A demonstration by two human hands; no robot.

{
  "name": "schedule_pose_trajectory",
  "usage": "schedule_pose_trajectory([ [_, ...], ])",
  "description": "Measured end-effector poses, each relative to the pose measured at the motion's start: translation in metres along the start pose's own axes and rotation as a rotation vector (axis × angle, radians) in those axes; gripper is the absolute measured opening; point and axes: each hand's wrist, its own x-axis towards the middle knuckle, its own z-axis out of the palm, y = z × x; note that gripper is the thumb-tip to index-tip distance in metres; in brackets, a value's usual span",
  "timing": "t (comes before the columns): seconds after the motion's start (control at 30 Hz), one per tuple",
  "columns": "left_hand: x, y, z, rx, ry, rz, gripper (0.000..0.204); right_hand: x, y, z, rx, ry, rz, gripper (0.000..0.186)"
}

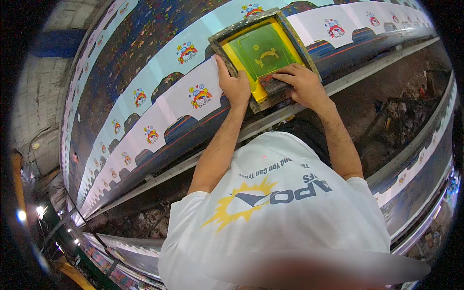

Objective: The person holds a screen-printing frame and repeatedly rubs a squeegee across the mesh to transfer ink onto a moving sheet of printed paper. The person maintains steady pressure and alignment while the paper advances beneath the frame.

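Observation:
A screen printing frame (251, 42) with dark, worn wooden sides and a yellow-green mesh lies tilted over a row of white fabric pieces. My left hand (235, 88) is closed on its near left side, thumb along the outer edge. Inside the frame, at the near end of the mesh, is a dark reddish squeegee (274, 88). Over it my right hand (305, 86) is closed, fingers pointing left; they hide part of the tool. Just left of the frame lies a white fabric piece (181, 98) bearing a colourful rainbow cartoon print.
Light blue fabric pieces (166, 54) with similar prints run in a curved row behind the white ones. The long table (140, 36) is dark and paint-speckled. A metal rail (372, 65) follows its near edge. Another printing table (411, 181) stands behind me at the right.

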Motion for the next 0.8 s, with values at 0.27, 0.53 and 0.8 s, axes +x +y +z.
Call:
schedule_pose_trajectory([
  [0.27,0.003,-0.006,0.017,0.017,-0.026,-0.056,0.085,0.002,0.027,-0.001,-0.046,-0.072,-0.008,0.061],
  [0.53,0.004,0.001,0.016,-0.147,-0.04,-0.22,0.088,0.004,0.027,-0.005,-0.048,-0.112,-0.044,0.062],
  [0.8,0.002,0.002,0.015,-0.215,-0.035,-0.212,0.087,0.012,0.025,-0.01,0.009,-0.111,-0.009,0.059],
])
